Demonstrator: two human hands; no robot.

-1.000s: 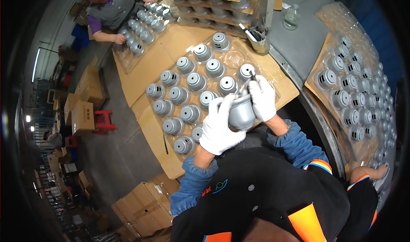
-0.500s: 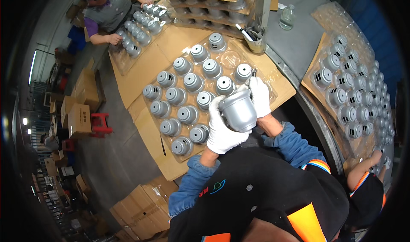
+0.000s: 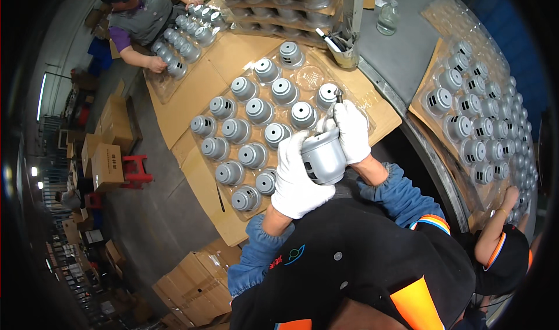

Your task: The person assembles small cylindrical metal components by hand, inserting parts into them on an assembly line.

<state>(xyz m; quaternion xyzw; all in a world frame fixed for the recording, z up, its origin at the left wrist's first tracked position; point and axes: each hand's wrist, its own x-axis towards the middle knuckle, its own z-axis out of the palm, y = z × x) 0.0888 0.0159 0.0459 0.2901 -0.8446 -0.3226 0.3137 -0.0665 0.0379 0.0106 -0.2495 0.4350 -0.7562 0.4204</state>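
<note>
My left hand, in a white glove, is closed round the side of a silver cup-shaped housing in front of my chest. Dark rectangular slots show on the housing's left side. My right hand, also gloved, rests against the housing's upper right edge. From its fingers a thin dark pen-like tool points up and away; its exact kind is unclear. Beyond my hands, similar silver housings stand in rows in a clear plastic tray, which shows one bare pocket.
Cardboard lies under the tray. A holder with pens and a glass bottle stand beyond it. Stacked trays rise at the back. A co-worker handles housings at far left; another person works at right beside a filled tray.
The housing has turned in my hands, bringing its dark slots into sight. Both hands have shifted slightly, and the left hand's fingers sit further down its side. The co-worker's arm at right has moved.
</note>
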